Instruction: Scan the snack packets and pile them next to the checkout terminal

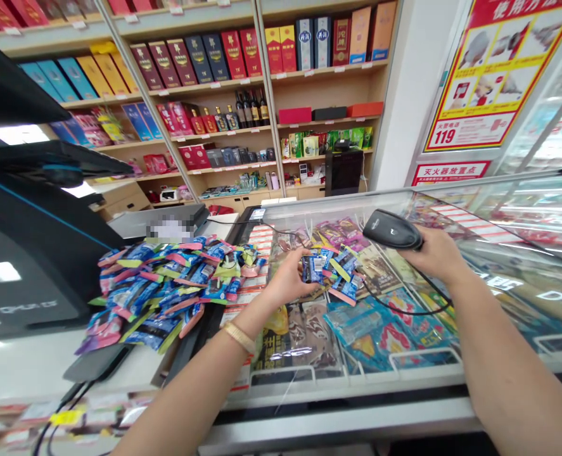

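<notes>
My left hand (291, 278) grips a small blue packet (313, 270) by its edge, with a barcode showing on its face. Beside that packet, a few more blue packets (344, 272) with green and pink ends lie on the glass top of the display freezer. In my right hand (437, 254) is a black handheld barcode scanner (391, 230), its head pointing left above the glass. From the scanner a black cable (416, 312) loops down across the top. A big heap of similar packets (166, 285) covers the counter left of my left hand.
A dark checkout terminal (28, 253) stands on the left behind the heap. The freezer's glass lid (304, 373) shows bagged goods beneath it. Shelves (204, 88) of boxes and bottles line the back. A red and yellow poster (504, 69) hangs at the right.
</notes>
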The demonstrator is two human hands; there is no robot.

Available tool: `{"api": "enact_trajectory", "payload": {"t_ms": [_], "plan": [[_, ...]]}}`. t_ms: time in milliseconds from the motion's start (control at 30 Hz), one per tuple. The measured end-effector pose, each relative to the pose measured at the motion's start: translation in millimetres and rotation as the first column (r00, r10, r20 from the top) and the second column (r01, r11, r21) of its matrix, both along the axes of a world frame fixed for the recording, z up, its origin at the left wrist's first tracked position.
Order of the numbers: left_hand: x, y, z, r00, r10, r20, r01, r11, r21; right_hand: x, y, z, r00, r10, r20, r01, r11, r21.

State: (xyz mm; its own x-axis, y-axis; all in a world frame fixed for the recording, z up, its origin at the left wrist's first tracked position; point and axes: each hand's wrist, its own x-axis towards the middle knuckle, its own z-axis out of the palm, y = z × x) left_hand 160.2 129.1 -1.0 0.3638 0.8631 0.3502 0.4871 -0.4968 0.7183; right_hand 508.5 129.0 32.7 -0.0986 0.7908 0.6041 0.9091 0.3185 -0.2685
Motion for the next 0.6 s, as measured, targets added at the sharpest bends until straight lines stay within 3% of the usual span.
{"api": "enact_trajectory", "payload": {"t_ms": [233,433,600], "plan": [[18,7,-9.2,0.995,0.025,-0.099,-0.015,0.995,0.102,17,5,-6.0,0.991,-0.135,0.025,0.136,0.989,-0.051],[16,0,-12.9,0.955,0.155,-0.255,-0.126,0.984,0.128,17,7,-9.6,0.98,-0.188,0.062,0.195,0.971,-0.138],[0,-1,-1.6,0.944,0.227,-0.24,-0.176,0.96,0.216,12,4,-6.7,0.98,-0.182,0.082,0.193,0.966,-0.172]]}}
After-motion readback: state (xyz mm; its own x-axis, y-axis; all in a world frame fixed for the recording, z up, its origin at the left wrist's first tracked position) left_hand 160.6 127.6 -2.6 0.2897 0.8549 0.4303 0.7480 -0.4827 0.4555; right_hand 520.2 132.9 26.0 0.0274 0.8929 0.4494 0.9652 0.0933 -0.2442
